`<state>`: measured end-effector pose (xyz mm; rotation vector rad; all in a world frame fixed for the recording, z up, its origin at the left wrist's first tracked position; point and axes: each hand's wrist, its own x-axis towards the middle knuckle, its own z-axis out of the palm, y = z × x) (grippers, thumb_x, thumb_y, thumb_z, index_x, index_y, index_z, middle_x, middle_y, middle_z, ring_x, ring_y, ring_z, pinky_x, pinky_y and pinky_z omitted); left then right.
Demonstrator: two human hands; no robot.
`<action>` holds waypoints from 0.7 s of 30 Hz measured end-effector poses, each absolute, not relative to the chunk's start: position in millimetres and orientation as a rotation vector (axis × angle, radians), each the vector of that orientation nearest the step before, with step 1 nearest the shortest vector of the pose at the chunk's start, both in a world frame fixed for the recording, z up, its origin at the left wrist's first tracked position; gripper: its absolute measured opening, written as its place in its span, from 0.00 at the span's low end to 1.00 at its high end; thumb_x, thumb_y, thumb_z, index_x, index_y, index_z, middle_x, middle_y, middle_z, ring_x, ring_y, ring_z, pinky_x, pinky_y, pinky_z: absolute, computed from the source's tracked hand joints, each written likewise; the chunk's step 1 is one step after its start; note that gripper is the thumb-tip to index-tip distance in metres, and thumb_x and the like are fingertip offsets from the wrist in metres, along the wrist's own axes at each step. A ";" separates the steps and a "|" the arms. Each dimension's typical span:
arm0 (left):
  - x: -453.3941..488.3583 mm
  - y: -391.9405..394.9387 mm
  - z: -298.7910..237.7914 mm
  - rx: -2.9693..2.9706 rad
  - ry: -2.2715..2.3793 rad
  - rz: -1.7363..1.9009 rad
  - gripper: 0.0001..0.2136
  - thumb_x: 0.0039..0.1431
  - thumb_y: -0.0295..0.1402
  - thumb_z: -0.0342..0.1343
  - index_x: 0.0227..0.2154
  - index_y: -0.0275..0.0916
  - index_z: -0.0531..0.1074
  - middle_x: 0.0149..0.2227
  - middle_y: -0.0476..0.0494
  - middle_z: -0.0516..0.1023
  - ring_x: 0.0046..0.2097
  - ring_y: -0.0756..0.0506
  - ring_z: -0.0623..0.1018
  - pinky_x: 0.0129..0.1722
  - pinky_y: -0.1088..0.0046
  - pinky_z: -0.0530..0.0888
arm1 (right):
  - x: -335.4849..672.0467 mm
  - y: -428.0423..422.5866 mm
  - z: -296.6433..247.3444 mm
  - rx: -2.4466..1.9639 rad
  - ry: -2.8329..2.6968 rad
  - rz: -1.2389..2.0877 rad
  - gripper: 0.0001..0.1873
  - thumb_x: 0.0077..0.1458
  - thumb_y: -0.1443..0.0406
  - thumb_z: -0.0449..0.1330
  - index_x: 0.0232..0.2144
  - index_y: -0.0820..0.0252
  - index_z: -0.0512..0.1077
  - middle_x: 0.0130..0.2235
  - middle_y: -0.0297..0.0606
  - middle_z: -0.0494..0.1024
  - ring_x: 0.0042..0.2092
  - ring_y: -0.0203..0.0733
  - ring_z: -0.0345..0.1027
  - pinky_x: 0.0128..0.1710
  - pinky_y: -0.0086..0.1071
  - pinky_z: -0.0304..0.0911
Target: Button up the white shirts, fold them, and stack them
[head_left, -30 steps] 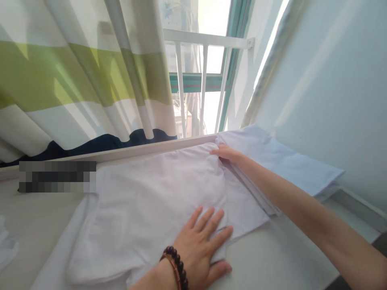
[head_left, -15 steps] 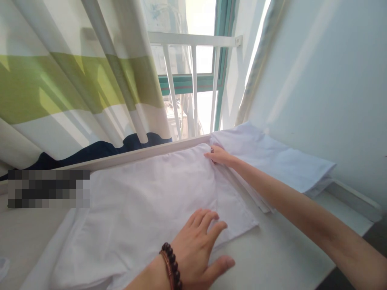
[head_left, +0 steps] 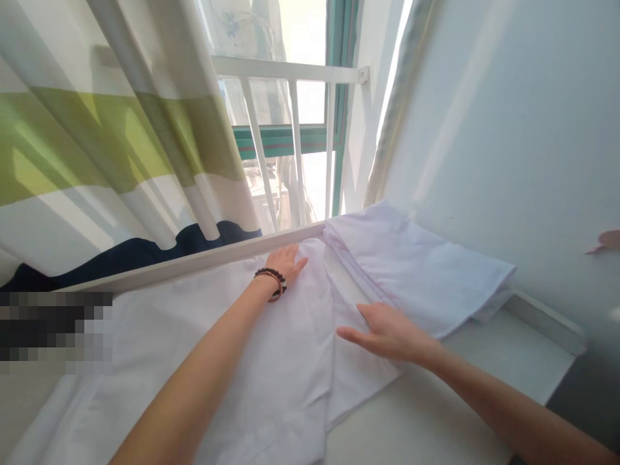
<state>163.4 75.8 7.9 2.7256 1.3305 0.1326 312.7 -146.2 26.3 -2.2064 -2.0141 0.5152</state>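
A large piece of white cloth, perhaps a garment, lies spread with soft wrinkles over a white surface. My left hand, with a dark beaded bracelet at the wrist, rests on its far right part with the fingers extended. Over the cloth's right side is my right hand, its thumb and fingers apart and nothing between them; whether it touches the fabric I cannot tell. Just beyond that hand lies a second, folded white cloth in several layers.
A low raised edge borders the white surface at the back. Behind it hang a green-and-white curtain and white window bars. A pale wall stands to the right. A blurred-out patch covers the left edge.
My left hand has moved up to the cloth's far part. My right hand has let go of the cloth's far right edge and come nearer. The view has shifted slightly right.
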 end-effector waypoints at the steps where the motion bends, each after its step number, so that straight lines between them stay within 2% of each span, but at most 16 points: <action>1: 166.6 82.6 4.0 2.701 1.379 0.147 0.28 0.66 0.43 0.37 0.64 0.31 0.51 0.65 0.34 0.55 0.66 0.36 0.56 0.63 0.54 0.52 | 312.8 -147.9 25.6 -2.193 -2.036 0.520 0.19 0.58 0.50 0.51 0.30 0.60 0.68 0.34 0.45 0.77 0.36 0.48 0.69 0.31 0.33 0.54; 4: 174.1 99.9 -1.2 2.650 1.461 0.180 0.27 0.66 0.42 0.37 0.63 0.33 0.54 0.64 0.34 0.59 0.65 0.35 0.58 0.62 0.52 0.52 | 319.3 -140.6 22.4 -2.156 -1.998 0.483 0.11 0.59 0.60 0.51 0.29 0.60 0.66 0.34 0.43 0.76 0.37 0.45 0.69 0.34 0.32 0.54; 9: 181.3 126.2 10.9 2.593 1.477 0.209 0.21 0.59 0.39 0.48 0.53 0.35 0.67 0.58 0.33 0.69 0.59 0.36 0.67 0.56 0.63 0.64 | 339.6 -111.8 22.2 -2.118 -1.747 0.572 0.07 0.56 0.65 0.51 0.31 0.60 0.67 0.35 0.41 0.76 0.37 0.44 0.68 0.36 0.31 0.56; 11: 180.5 134.2 18.1 2.567 1.429 0.200 0.19 0.57 0.38 0.49 0.49 0.36 0.70 0.55 0.35 0.72 0.56 0.37 0.70 0.53 0.66 0.66 | 345.3 -107.5 24.3 -2.083 -1.688 0.663 0.09 0.56 0.61 0.52 0.36 0.60 0.68 0.37 0.41 0.76 0.38 0.45 0.68 0.37 0.32 0.57; 13: 177.4 139.8 24.5 2.542 1.365 0.210 0.18 0.56 0.37 0.50 0.48 0.37 0.71 0.53 0.37 0.73 0.54 0.39 0.72 0.51 0.68 0.68 | 348.2 -109.2 25.7 -2.062 -1.673 0.714 0.17 0.55 0.55 0.54 0.41 0.61 0.68 0.38 0.42 0.76 0.40 0.47 0.68 0.38 0.34 0.59; 16: 172.0 144.9 31.3 2.471 1.305 0.247 0.20 0.53 0.36 0.53 0.49 0.38 0.69 0.50 0.38 0.75 0.48 0.40 0.76 0.44 0.70 0.71 | 348.6 -117.3 23.6 -2.038 -1.748 0.743 0.22 0.53 0.49 0.55 0.41 0.59 0.67 0.37 0.42 0.75 0.39 0.49 0.68 0.37 0.37 0.61; 19: 172.6 148.5 34.0 2.373 1.280 0.289 0.23 0.47 0.39 0.58 0.47 0.36 0.70 0.42 0.39 0.78 0.39 0.41 0.78 0.36 0.71 0.72 | 346.8 -125.9 17.1 -2.043 -1.814 0.737 0.21 0.50 0.51 0.59 0.42 0.59 0.67 0.36 0.42 0.75 0.39 0.51 0.69 0.37 0.38 0.63; 21: 176.8 150.5 34.1 2.229 1.215 0.378 0.22 0.41 0.36 0.61 0.43 0.35 0.72 0.39 0.40 0.79 0.37 0.42 0.77 0.33 0.72 0.71 | 346.2 -131.2 14.2 -2.056 -1.827 0.728 0.21 0.49 0.55 0.60 0.43 0.59 0.66 0.36 0.42 0.75 0.40 0.51 0.69 0.38 0.39 0.64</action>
